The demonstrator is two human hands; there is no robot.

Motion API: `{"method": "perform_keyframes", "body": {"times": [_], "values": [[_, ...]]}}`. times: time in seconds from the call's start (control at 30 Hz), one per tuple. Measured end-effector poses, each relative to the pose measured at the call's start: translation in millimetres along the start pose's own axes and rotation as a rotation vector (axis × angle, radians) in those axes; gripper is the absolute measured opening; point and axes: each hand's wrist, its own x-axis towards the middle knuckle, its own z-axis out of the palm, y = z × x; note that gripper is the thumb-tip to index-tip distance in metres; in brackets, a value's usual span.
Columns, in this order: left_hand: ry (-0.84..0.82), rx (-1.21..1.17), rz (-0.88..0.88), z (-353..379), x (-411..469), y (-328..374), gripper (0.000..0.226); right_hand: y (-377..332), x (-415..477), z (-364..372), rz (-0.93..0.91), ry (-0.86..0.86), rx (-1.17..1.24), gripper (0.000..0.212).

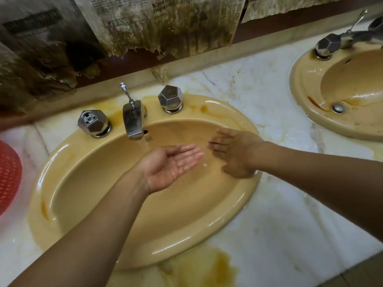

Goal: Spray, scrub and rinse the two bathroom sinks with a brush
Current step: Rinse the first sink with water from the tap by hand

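Over the near sink at frame centre, left hand lies palm-up, wet, fingers straight; right hand palm-down, flat, both empty

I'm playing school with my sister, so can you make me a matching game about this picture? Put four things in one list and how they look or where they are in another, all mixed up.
Things:
1. left hand
2. right hand
3. red basket
4. newspaper

Clues:
A. torn and stained brown
B. palm up and wet, over the sink
C. at the picture's left edge
D. palm down

Pairs: 1-B, 2-D, 3-C, 4-A.
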Motion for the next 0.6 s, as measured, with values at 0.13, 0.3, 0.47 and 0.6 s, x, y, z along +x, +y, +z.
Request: {"method": "perform_keyframes", "body": {"times": [0.13, 0.3, 0.47, 0.6], "values": [[0.05, 0.07, 0.087, 12.4, -1.0, -8.5, 0.037, -24.1, 32.2, -2.6, 0.033, 0.052, -0.092, 0.074], [0.274, -0.046, 0.137, -43.0, -5.4, -2.4, 0.032, -47.7, 11.1, -12.8, -0.099, -0.143, 0.393, 0.072], [0.322, -0.181, 0.083, -64.8, -9.2, 9.0, 0.033, -51.2, -15.2, -20.3, -0.378, -0.217, 0.379, 0.049], [0.114, -0.262, 0.084, -34.0, -4.2, 16.1, 0.035, -48.1, -5.3, -15.1, -0.259, -0.214, 0.352, 0.062]]}}
